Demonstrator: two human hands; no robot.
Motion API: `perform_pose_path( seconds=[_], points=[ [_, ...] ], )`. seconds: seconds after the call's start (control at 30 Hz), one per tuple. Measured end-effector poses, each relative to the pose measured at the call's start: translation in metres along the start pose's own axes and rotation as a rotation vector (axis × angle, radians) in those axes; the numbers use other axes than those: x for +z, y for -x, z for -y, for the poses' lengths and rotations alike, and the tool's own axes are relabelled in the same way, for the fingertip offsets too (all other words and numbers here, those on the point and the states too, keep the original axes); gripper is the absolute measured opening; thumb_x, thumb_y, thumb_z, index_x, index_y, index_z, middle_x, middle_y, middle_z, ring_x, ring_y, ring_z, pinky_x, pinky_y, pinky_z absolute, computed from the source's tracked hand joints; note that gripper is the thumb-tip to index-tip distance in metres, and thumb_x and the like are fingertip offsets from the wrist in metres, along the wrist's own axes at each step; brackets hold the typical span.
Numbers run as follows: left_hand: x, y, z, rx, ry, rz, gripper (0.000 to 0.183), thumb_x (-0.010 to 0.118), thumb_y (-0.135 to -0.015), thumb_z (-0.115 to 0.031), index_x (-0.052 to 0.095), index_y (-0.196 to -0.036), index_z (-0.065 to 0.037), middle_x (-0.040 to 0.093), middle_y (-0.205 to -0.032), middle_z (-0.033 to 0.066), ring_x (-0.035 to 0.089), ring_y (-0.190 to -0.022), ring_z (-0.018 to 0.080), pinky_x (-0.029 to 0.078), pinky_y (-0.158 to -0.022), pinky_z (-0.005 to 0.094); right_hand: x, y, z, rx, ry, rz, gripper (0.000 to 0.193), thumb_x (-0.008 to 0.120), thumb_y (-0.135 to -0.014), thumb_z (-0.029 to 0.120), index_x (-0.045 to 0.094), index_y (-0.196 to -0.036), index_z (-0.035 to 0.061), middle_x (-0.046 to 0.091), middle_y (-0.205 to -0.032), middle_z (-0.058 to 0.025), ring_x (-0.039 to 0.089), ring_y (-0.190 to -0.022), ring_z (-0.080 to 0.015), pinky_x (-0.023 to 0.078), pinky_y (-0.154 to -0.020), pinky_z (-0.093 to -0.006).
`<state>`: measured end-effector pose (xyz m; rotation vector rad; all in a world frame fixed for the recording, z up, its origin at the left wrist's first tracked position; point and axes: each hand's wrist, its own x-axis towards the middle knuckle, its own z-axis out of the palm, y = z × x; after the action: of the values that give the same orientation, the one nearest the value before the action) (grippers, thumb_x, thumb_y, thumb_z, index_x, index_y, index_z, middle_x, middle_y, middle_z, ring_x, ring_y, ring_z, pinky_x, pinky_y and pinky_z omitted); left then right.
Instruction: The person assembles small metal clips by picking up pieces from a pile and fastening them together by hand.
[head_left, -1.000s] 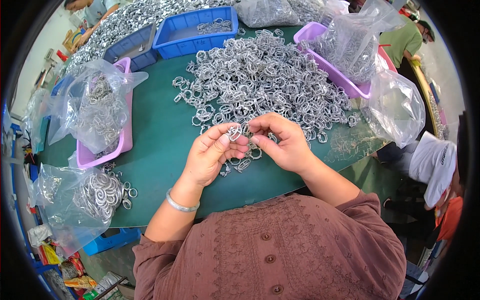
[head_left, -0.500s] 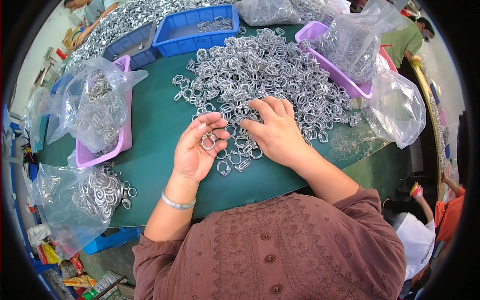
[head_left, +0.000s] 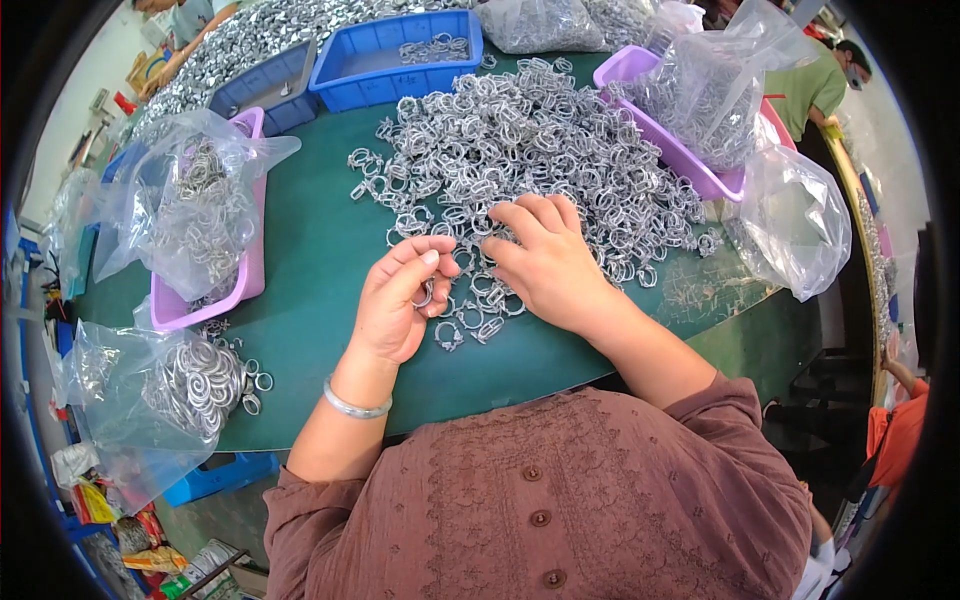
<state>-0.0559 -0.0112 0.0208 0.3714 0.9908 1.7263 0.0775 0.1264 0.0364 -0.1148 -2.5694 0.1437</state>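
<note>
One metal ring (head_left: pixel 426 295) sits in my left hand (head_left: pixel 394 308), gripped by curled fingers. My right hand (head_left: pixel 552 264) is positioned over the near edge of the ring pile (head_left: pixel 540 135); I cannot tell whether it grasps anything. A blue tray (head_left: pixel 400 86) stands beyond.

No words or numbers can be read clearly in the view. The front wall of the blue tray (head_left: pixel 370 92) at the far side of the table (head_left: pixel 320 330) bears small dark marks, too faint to make out. On the orange packet (head_left: pixel 155 558) and yellow packet (head_left: pixel 97 504) at lower left, any print is blurred.
</note>
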Motion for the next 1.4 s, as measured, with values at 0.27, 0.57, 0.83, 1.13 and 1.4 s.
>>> perform_pose_path(
  seconds=[0.27,0.57,0.83,1.13,1.4],
  points=[
    [0.002,0.001,0.001,0.007,-0.043,-0.006,0.017,0.049,-0.086,-0.011,0.056,-0.099,-0.003,0.057,-0.077,0.0026,0.047,-0.056,0.0041,0.034,-0.045,0.0159,0.006,-0.002,-0.003,0.076,0.062,0.066,0.009,0.055,-0.067,0.009,0.056,-0.076,0.0070,0.050,-0.097,-0.0080,0.044,-0.097,-0.0254,0.031,-0.085,-0.0390],
    [0.006,0.002,0.004,0.034,-0.212,-0.016,0.019,0.048,-0.087,-0.013,0.055,-0.100,-0.002,0.057,-0.076,0.0030,0.045,-0.054,0.0048,0.034,-0.045,0.0163,0.000,-0.002,0.000,0.190,-0.486,-0.105,0.017,0.064,-0.065,0.001,0.055,-0.079,0.0053,0.053,-0.094,-0.0084,0.049,-0.092,-0.0271,0.039,-0.078,-0.0372],
    [0.004,0.003,0.008,0.011,-0.276,0.114,0.020,0.053,-0.085,-0.012,0.053,-0.103,-0.002,0.058,-0.080,0.0041,0.047,-0.056,0.0050,0.036,-0.046,0.0157,0.005,0.001,0.013,0.384,-1.026,-0.088,0.028,0.058,-0.075,-0.004,0.052,-0.102,0.0008,0.055,-0.090,-0.0040,0.053,-0.078,-0.0106,0.045,-0.071,-0.0236],
    [0.010,0.003,0.015,0.383,-0.403,0.060,0.027,0.062,-0.076,0.000,0.052,-0.101,-0.001,0.058,-0.086,0.0030,0.051,-0.071,0.0060,0.043,-0.060,0.0184,0.002,0.008,0.015,0.630,-1.438,0.093,0.020,0.060,-0.081,0.008,0.055,-0.098,-0.0016,0.059,-0.085,-0.0021,0.053,-0.074,-0.0055,0.045,-0.064,-0.0201],
    [0.011,0.004,0.021,0.567,-0.574,0.065,0.028,0.062,-0.074,0.005,0.051,-0.098,-0.001,0.056,-0.085,0.0027,0.051,-0.073,0.0065,0.043,-0.064,0.0197,0.004,0.012,0.013,0.698,-1.571,0.108,0.018,0.057,-0.082,0.006,0.056,-0.099,-0.0021,0.059,-0.088,-0.0017,0.053,-0.075,-0.0040,0.043,-0.063,-0.0176]
  ],
)
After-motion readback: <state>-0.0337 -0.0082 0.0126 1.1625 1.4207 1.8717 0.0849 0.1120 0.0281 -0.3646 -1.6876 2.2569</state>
